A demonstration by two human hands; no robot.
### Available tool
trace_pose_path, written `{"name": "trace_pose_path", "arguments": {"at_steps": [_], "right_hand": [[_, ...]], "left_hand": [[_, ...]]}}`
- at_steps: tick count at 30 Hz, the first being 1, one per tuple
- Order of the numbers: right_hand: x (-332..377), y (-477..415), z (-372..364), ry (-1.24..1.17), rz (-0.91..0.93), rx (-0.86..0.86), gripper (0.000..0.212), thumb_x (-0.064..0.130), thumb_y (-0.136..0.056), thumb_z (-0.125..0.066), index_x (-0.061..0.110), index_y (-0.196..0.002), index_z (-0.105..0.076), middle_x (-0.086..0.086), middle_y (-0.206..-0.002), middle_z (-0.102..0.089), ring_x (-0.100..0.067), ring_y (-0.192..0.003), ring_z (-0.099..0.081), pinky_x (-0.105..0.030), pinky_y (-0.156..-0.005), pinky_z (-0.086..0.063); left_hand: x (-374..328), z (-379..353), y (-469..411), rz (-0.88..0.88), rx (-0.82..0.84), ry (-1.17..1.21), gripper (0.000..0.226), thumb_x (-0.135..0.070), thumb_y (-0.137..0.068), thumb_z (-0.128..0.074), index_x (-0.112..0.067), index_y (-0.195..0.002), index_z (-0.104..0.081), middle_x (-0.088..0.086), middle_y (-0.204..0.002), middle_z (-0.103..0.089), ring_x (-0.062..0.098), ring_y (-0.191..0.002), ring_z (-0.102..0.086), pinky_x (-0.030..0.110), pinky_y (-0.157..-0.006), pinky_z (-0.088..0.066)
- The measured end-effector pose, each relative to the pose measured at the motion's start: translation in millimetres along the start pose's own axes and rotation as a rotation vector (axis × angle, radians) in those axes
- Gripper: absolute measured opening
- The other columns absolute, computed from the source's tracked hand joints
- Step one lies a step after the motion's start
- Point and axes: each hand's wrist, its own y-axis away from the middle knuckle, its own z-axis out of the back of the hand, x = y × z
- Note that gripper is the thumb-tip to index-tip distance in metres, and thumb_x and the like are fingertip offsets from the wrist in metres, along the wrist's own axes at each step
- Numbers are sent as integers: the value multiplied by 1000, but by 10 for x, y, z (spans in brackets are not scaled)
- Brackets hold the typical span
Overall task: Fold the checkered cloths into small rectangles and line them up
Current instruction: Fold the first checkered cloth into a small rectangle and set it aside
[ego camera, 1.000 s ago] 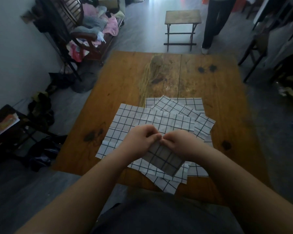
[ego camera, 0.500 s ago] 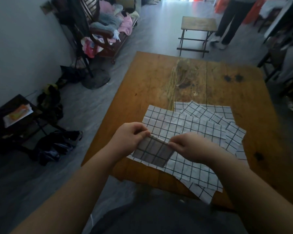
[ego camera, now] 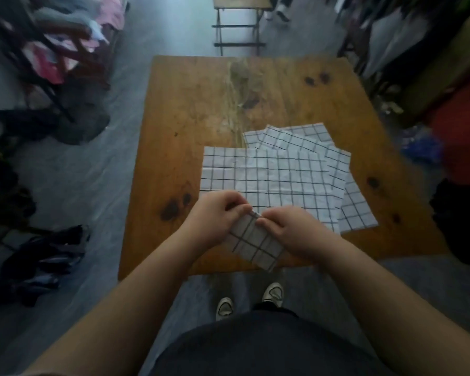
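Item: folded cloth (ego camera: 255, 246), small rectangle, over the table's (ego camera: 190, 104) near edge. I logged left hand (ego camera: 215, 213) and right hand (ego camera: 291, 229) both pinching its far edge, long axis slanting toward me. Unfolded cloths (ego camera: 272, 175) lay just beyond.

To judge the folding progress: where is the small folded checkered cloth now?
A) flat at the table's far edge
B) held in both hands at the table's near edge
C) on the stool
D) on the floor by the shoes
B: the left hand and right hand both pinch the folded cloth at the near edge of the table.
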Motion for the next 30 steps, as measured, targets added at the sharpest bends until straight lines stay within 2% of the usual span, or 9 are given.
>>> {"name": "trace_pose_path", "arguments": {"at_steps": [5, 8, 11, 14, 19, 21, 23, 27, 30], "right_hand": [[-480, 526, 3, -83, -113, -166, 37, 32, -102, -51, 36, -65, -46, 14, -67, -52, 1, -66, -48, -27, -62, -33], [-726, 900, 38, -189, -189, -259, 39, 29, -101, -53, 38, -64, -47, 15, -65, -53, 1, -66, -51, -26, -60, -34], [-958, 1265, 28, -333, -257, -306, 26, 33, -101, -54, 32, -75, -61, 10, -74, -63, -2, -73, -59, -35, -66, -47], [-1168, 1633, 8, -461, -272, -440, 11, 35, -99, -58, 30, -97, -68, 13, -89, -70, -1, -84, -65, -28, -73, -54], [-1675, 2320, -10, -553, -388, -608, 11, 31, -97, -62, 32, -87, -67, 12, -79, -66, -4, -73, -61, -30, -65, -51], [-1919, 2689, 16, -640, -419, -684, 11, 29, -98, -62, 30, -89, -69, 16, -79, -68, 0, -73, -63, -17, -61, -47], [-2196, 3090, 47, -709, -447, -781, 10, 27, -98, -63, 28, -91, -70, 18, -81, -70, 3, -75, -64, -12, -62, -46], [-2856, 3863, 88, -942, -504, -976, 9, 15, -98, -62, 16, -95, -70, 5, -86, -75, -7, -79, -69, -23, -71, -53], [-3300, 4399, 148, -1120, -538, -1106, 9, 12, -98, -60, 15, -101, -68, 0, -94, -76, -11, -85, -71, -23, -74, -57]], "left_hand": [[-291, -233, -276, -58, 76, -5, 10, -27, -96, -64, -25, -95, -73, -12, -90, -68, 4, -89, -61, 29, -79, -51], [-571, -482, -423, -103, 154, 10, 9, -28, -95, -66, -31, -89, -72, -13, -89, -69, 6, -90, -62, 33, -81, -55], [-877, -825, -518, -156, 264, -27, 13, -30, -93, -67, -37, -83, -69, -13, -87, -69, 6, -89, -63, 34, -81, -56], [-1217, -1231, -566, -245, 406, -71, 10, -30, -93, -67, -35, -86, -71, -13, -86, -70, 4, -86, -64, 34, -81, -57], [-1868, -2040, -568, -340, 587, 1, 6, -28, -96, -65, -28, -97, -71, -10, -89, -71, 0, -84, -64, 22, -73, -53], [-2093, -2408, -581, -298, 681, 87, 11, -32, -98, -61, -28, -103, -70, -13, -90, -70, -3, -84, -65, 17, -70, -50], [-2318, -2796, -572, -213, 737, 195, 21, -38, -100, -57, -23, -105, -71, -9, -91, -71, 6, -86, -67, 27, -73, -55], [-2825, -3677, -450, 21, 813, 527, 33, -41, -95, -62, -14, -108, -72, 14, -98, -68, 31, -92, -66, 52, -87, -58], [-3217, -4377, -312, 114, 955, 618, 56, -40, -90, -57, 0, -128, -59, 29, -116, -64, 38, -100, -66, 52, -91, -53]]}}
